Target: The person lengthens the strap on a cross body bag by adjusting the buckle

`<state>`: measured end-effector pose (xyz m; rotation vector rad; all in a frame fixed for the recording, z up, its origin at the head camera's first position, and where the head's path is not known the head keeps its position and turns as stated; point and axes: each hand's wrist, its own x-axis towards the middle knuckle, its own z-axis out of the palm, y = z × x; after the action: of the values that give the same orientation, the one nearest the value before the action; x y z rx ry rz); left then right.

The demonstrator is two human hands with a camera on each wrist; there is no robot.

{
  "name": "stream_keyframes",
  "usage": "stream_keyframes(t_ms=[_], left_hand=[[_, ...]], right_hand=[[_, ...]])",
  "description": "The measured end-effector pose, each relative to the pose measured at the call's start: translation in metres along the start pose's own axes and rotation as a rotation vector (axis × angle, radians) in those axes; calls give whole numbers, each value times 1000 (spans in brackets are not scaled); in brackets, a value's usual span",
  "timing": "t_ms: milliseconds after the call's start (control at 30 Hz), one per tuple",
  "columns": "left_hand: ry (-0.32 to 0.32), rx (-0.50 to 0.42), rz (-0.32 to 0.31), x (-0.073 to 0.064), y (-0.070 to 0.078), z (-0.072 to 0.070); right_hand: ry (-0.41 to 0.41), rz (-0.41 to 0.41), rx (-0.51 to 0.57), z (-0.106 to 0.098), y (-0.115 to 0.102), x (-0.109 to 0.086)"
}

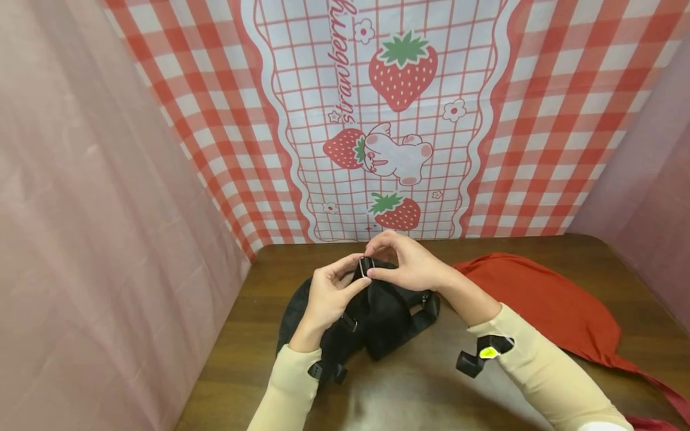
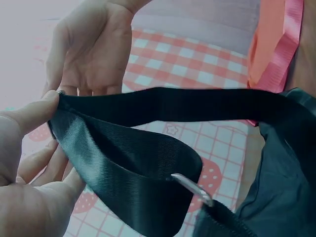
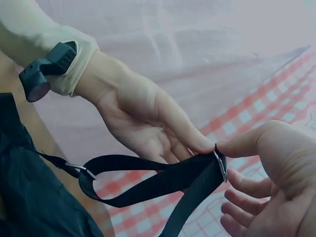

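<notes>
A black fabric item (image 1: pixel 383 323) with webbing straps lies on the table in front of me; its kind is not clear. My left hand (image 1: pixel 326 296) pinches the black strap (image 2: pixel 133 182) beside a metal-edged slider buckle (image 3: pixel 221 165). From the other side my right hand (image 1: pixel 412 263) pinches that buckle between thumb and fingers. The strap doubles back in a long loop from the buckle. A metal ring (image 2: pixel 192 188) sits on this loop and joins it to the black fabric.
Red cloth (image 1: pixel 544 305) with a ribbon-like tie (image 1: pixel 657 383) lies on the wooden table (image 1: pixel 232 341) to the right. Behind the table hangs a checked strawberry curtain (image 1: pixel 302 197). Pink drapes (image 1: pixel 108 209) hang at the sides.
</notes>
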<state>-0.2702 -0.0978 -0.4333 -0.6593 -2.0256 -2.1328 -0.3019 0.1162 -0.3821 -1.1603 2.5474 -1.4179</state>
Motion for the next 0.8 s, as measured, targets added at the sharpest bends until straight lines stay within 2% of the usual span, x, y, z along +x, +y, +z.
stream_keyframes(t_ms=[133,267,333,533,633,800], left_hand=[[17,27,-3,2,-1,0],[47,52,-27,2,-1,0],[52,46,-37,2,-1,0],[38,-5,-34,2,-1,3],[35,-5,-31,2,-2,6],[52,18,-62,0,-6,8]], right_hand=[[24,27,-27,-1,-5,0],[72,75,35,0,-8,2],[93,78,20,1,-7,3],[186,-3,-125,6,-5,5],[238,-24,-123,7,-3,5],[291,-1,-67,9,0,4]])
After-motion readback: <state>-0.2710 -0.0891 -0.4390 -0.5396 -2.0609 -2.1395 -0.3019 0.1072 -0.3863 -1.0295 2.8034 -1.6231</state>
